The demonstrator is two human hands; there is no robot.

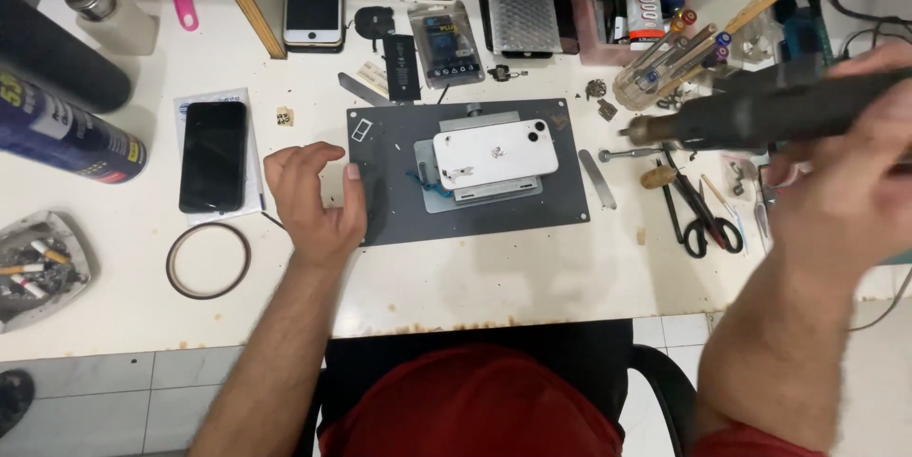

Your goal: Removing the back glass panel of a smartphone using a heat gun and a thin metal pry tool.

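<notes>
Left hand [315,199] fingers open beside grey mat [399,215], right hand [845,181] gripping black rotary tool [760,113], blue-labelled pouch [446,44] above.

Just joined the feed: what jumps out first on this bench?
A white smartphone lies back-up on a grey metal holder, mid-bench on a dark grey rectangular work mat. The right hand holds a black cylindrical power tool, blurred, above the cluttered right side. The left hand rests open at the mat's left edge.

We rest our left hand [313,200] on the grey work mat [560,200] beside a white phone [496,153] lying face down, while our blurred right hand [845,191] grips a dark rotary tool [760,115].
</notes>
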